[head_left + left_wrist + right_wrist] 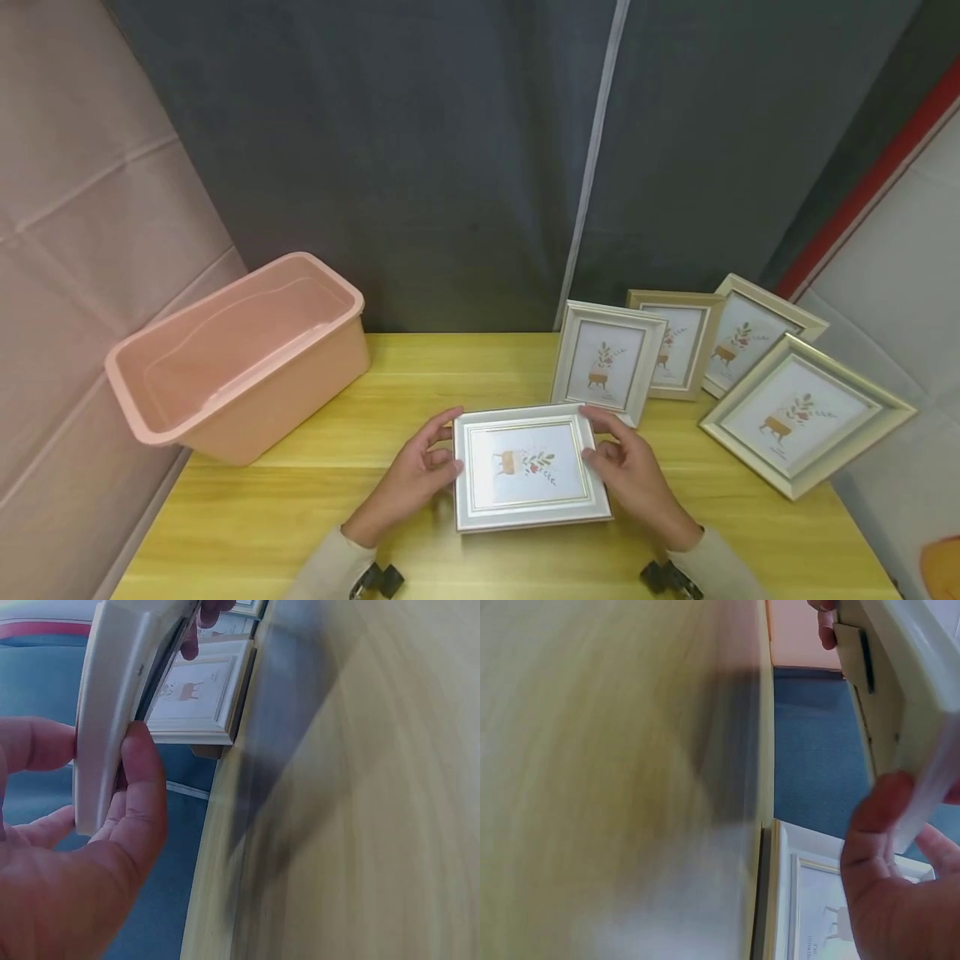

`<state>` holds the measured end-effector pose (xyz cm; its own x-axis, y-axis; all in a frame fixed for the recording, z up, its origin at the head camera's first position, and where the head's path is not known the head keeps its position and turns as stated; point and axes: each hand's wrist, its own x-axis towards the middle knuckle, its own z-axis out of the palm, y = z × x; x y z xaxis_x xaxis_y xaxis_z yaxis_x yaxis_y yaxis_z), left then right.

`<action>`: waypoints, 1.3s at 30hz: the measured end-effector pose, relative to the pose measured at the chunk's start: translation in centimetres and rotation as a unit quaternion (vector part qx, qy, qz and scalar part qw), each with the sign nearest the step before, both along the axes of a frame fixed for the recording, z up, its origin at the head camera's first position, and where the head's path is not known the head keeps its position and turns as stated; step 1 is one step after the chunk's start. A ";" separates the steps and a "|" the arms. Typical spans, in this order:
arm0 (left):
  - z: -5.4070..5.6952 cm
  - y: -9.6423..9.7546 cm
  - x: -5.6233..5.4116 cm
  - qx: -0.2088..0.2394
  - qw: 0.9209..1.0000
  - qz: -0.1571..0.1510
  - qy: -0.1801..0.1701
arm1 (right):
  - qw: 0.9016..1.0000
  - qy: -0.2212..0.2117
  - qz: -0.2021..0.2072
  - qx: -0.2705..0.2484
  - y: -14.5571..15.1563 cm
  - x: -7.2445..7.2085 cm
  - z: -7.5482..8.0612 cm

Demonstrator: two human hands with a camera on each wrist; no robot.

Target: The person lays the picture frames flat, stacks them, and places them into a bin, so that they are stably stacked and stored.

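Observation:
A white picture frame (532,517) with a thin gold inner line is held sideways over the near middle of the table, its plant print turned on its side. My left hand (412,479) pinches its left edge between thumb and fingers. On the opposite edge my right hand (637,479) grips it in the same way. The left wrist view shows the frame's thick pale side (112,712) between thumb and fingers, tilted above the table. In the right wrist view its back (889,712) is visible, with a flap-like support (853,656).
Several upright picture frames stand at the right: a white one (566,358), a tan one (693,367), a cream one (813,321) behind and a champagne one (813,475) nearer. An empty pink bin (277,408) stands at the left. A dark curtain (450,167) hangs behind the table (300,492).

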<state>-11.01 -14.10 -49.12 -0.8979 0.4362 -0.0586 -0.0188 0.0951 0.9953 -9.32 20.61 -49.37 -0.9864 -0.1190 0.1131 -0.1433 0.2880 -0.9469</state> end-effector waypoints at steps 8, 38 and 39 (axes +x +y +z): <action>-0.9 -0.8 0.0 -0.042 0.999 0.031 -0.014 | 0.998 -0.049 0.031 0.004 -0.1 -0.2 -0.4; -2.2 -0.7 -1.0 -0.172 0.983 0.056 -0.006 | 0.985 -0.132 0.037 0.101 -0.8 -1.3 -1.0; -2.3 -0.8 -1.0 -0.175 0.983 0.058 -0.005 | 0.985 -0.136 0.036 0.096 -0.9 -1.3 -0.9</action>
